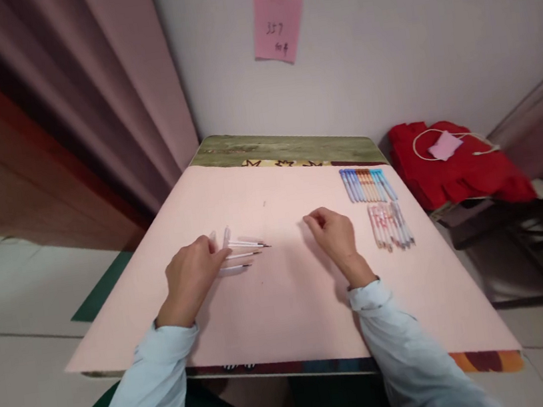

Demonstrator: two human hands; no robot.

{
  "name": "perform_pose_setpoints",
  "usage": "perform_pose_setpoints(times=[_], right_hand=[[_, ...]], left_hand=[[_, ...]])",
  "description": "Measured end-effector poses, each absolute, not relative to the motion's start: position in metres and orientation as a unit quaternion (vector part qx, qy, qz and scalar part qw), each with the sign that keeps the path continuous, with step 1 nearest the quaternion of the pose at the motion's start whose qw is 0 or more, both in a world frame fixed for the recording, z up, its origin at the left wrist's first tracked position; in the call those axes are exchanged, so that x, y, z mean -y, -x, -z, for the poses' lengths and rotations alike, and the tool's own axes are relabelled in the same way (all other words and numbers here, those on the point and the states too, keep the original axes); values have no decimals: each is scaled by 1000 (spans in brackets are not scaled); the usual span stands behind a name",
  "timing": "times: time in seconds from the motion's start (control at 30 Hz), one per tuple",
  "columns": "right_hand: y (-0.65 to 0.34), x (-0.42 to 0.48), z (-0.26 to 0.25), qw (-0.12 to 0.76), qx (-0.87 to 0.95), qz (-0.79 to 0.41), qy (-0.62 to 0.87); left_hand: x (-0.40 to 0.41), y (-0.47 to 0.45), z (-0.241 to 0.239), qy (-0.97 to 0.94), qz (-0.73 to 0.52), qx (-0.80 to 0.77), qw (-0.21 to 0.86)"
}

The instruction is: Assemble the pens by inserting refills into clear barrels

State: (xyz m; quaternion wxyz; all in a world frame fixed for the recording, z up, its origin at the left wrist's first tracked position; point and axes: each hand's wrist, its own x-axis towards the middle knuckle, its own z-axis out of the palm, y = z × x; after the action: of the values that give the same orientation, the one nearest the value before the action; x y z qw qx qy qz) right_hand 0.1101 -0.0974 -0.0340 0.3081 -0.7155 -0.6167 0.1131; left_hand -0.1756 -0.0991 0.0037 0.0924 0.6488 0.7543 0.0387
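Observation:
My left hand (193, 275) is over the left middle of the pink-covered table, thumb and fingers closed. Whatever they may grip is hidden from me. Close to its thumb and fingertips are a clear pen part (226, 237) and several white pen refills (246, 255) with dark tips pointing right. My right hand (336, 238) is across from it, to the right of the refills, with its fingertips pinched together. Anything between them is too small to make out. Beyond the right hand lie a row of blue, orange and turquoise pens (367, 184) and a second row of clear, reddish and grey pens (390, 226).
The table's pale pink cover (288, 322) reaches its front edge. A pink note (278, 26) is stuck on the wall behind. To the right, a red cloth (453, 171) carries a white cable (423, 135) and a pink paper (446, 145). A curtain (133, 81) hangs at left.

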Motion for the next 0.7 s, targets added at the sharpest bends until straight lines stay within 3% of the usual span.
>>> perform_pose_setpoints(times=[0.13,0.23,0.57,0.7], right_hand=[[-189,123,28,136,501,-48,853],[-223,133,33,72,460,-42,884],[-229,129,28,24,464,-19,885],[-188,127,21,137,511,-69,846]], left_hand=[[98,168,-4,-660,-107,-738,95],[102,156,0,-675,-196,-700,126],[125,130,26,-618,-352,-599,369],[127,117,29,-570,-380,-525,505]])
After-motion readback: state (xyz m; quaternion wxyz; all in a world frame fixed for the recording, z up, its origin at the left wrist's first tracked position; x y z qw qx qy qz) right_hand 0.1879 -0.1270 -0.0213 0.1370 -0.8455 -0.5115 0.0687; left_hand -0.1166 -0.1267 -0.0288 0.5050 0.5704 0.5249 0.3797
